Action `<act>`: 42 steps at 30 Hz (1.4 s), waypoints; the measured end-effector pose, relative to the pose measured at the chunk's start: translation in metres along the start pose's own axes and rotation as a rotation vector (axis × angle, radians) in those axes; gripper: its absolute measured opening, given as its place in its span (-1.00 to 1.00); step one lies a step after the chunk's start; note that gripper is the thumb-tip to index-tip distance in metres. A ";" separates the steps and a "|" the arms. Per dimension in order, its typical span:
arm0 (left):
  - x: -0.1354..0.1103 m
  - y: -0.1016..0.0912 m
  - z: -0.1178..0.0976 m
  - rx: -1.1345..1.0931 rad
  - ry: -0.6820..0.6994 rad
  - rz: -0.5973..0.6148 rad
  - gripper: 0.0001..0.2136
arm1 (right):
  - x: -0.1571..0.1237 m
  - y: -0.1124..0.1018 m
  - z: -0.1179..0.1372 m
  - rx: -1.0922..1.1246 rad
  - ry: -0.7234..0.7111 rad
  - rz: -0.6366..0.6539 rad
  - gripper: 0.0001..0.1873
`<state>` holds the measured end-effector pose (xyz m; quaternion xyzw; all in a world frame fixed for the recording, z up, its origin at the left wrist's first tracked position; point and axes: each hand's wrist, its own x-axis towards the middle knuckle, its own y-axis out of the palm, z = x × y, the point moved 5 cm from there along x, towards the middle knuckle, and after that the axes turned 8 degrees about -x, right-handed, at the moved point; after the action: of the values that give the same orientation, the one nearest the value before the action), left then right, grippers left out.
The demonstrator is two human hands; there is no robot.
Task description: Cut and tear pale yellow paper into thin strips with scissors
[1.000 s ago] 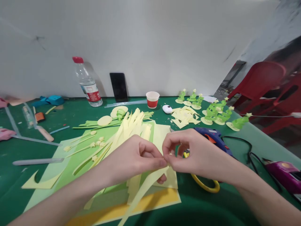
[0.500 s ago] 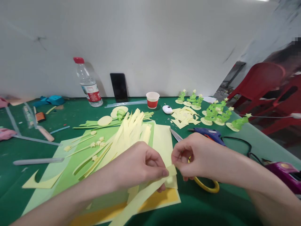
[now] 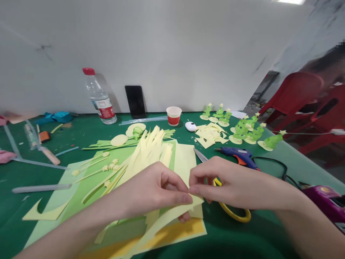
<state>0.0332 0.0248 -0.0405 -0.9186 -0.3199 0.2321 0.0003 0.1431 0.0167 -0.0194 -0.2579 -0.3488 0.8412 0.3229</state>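
Two bare hands meet at the near right edge of the stacked paper sheets (image 3: 185,158), working on one pale yellow paper strip (image 3: 168,216). The left hand (image 3: 160,185) has thumb and forefinger clamped on the strip close to its short end; the remaining length curves down and leftward over the sheets. The right hand (image 3: 218,180) has thumb and forefinger drawn together at the strip's upper edge, just beside the left fingertips; whether they grip the paper cannot be told.

Step in hand, as judged: handling the short end, probably for folding or knotting. Strips with knotted tips (image 3: 77,172) and small paper stars (image 3: 115,162) lying to the left support this reading. No finished fold is visible on the held strip.

Next move, as judged, calls for a steady left pinch and a clean right-hand hold on the short end, with light pressure, since thin paper may crease out of line.

Surroundings: a bundle of loose yellow strips (image 3: 151,147) lies on the sheets beyond the left hand. Yellow-handled scissors (image 3: 238,216) lie partly hidden beneath the right hand, with a blue glue gun (image 3: 239,154) beyond.
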 end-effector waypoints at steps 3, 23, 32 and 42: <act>0.000 0.001 0.000 -0.010 0.000 0.026 -0.78 | 0.000 0.001 0.000 -0.028 -0.034 0.020 -0.68; -0.004 0.006 -0.006 -0.325 0.001 0.108 -0.90 | -0.014 -0.024 -0.010 -0.102 -0.170 -0.027 -0.70; -0.003 -0.003 -0.005 -0.170 -0.051 -0.029 -0.88 | -0.005 -0.014 -0.015 0.093 0.000 0.082 -0.68; -0.006 0.000 -0.005 -0.068 -0.042 -0.001 -0.81 | 0.000 0.000 -0.002 0.247 -0.032 0.147 -0.69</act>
<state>0.0316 0.0223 -0.0331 -0.9129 -0.3277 0.2404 -0.0373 0.1446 0.0173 -0.0210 -0.2276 -0.2277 0.9032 0.2840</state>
